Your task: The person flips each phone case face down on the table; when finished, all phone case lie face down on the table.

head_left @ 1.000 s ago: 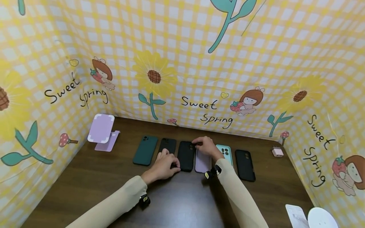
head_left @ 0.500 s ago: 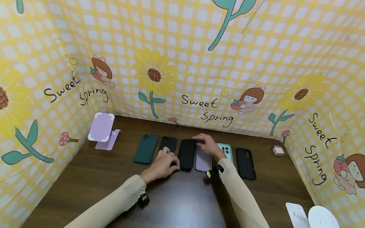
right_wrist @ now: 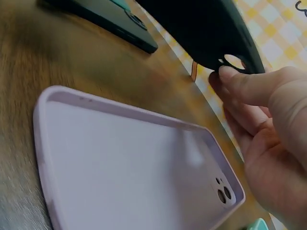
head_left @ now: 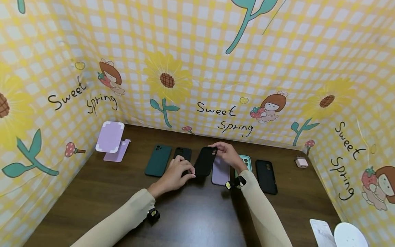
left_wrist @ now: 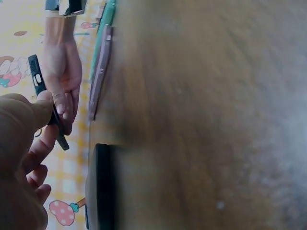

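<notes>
both hands are on one black phone case (head_left: pixel 204 161), and it is lifted off the brown surface (head_left: pixel 191 219), tilted up with its top end higher. the right hand (head_left: pixel 227 155) pinches the top end by the camera hole; the right wrist view shows a fingertip (right_wrist: pixel 229 74) right at that hole. the left hand (head_left: pixel 175 175) pinches the bottom end with thumb and fingers. so each grip is a narrow pinch on the case, one at each end, most likely because the case is soft and would bend if held at one end only.

the lifted case hangs over a gap in a row of cases that lie flat. to its left sit a second black case (head_left: pixel 182 155), partly under the left hand, and a dark green case (head_left: pixel 158 165). to its right lies a lilac case (head_left: pixel 220 173) with its open side up, just under the right hand, then a mint green case (head_left: pixel 245 161) mostly hidden by the right wrist, then another black case (head_left: pixel 266 176). the row keeps each case easy to see and reach.

a purple phone stand (head_left: pixel 111 140) stands in the far left corner and a small pink plug (head_left: pixel 301 162) sits at the far right. something white (head_left: pixel 348 236) lies at the near right edge. a yellow checked cloth (head_left: pixel 216 68) with flowers walls it all in.
</notes>
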A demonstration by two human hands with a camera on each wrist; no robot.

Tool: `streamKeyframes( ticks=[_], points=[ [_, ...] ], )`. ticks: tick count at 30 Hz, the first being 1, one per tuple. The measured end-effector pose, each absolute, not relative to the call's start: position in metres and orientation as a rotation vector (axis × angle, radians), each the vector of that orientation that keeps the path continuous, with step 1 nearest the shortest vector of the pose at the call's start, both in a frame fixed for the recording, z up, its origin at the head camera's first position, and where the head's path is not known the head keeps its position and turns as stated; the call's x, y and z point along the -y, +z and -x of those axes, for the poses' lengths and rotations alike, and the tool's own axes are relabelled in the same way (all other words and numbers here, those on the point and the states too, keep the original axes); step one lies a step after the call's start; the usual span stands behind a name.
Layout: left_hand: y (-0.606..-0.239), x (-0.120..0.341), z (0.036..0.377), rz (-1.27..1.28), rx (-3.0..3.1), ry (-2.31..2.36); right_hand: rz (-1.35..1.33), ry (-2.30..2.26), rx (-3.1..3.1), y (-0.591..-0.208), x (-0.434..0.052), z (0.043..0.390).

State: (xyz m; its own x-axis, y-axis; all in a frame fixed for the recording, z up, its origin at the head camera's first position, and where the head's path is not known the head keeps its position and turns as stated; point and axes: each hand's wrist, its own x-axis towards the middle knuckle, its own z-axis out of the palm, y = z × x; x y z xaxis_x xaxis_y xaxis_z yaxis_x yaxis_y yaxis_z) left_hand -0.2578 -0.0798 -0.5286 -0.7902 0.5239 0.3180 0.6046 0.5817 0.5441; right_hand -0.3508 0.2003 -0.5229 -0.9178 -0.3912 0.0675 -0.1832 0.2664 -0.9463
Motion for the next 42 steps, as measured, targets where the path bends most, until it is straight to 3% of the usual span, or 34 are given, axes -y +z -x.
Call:
streamKeyframes(
  ticks=[20,42],
  points=[
    [-0.535,0.08,0.245,1.137,2.628,-1.176,0.505,-1.77,-2.231,-0.524,-0.195,0.341],
    [-0.526,0.071,0.252,1.077,2.495,-1.006,0.381,-1.8,-2.195,-0.519,-0.193,0.345]
  ],
)
